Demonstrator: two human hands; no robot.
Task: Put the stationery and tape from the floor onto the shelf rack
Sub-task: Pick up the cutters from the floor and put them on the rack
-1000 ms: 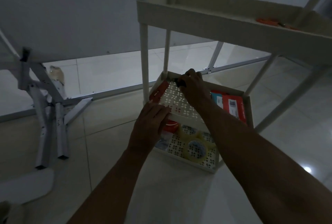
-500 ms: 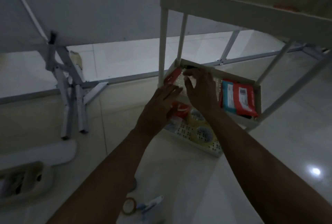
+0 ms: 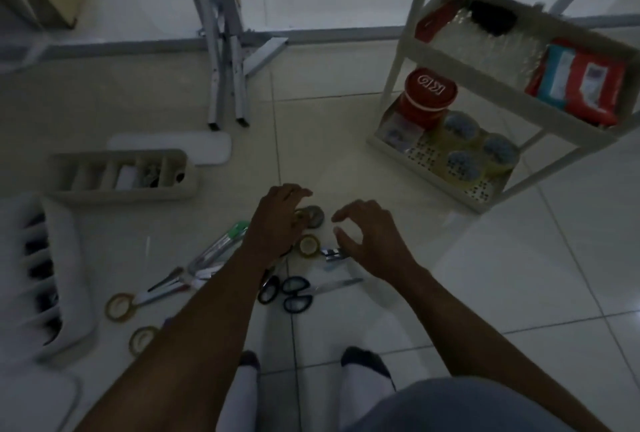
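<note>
Left hand [image 3: 277,220]: on grey round tape roll [image 3: 316,217]; I cannot tell its grip.
Right hand [image 3: 372,239]: loosely curled, empty.

One view was supplied, from a wide-angle camera worn on the head. It faced forward and steeply down at the tiled floor [image 3: 346,140]. The wearer's feet [image 3: 363,376] sat at the 6 o'clock edge, directly beneath the lens, and both forearms reached into the frame from there. The left hand [image 3: 277,223] and right hand [image 3: 374,241] lay just below frame centre, near the camera. The rack [image 3: 502,88] stood farther off at 2 o'clock, the organiser [image 3: 121,193] at 9 o'clock, and table legs [image 3: 225,50] at 12 o'clock.
</note>
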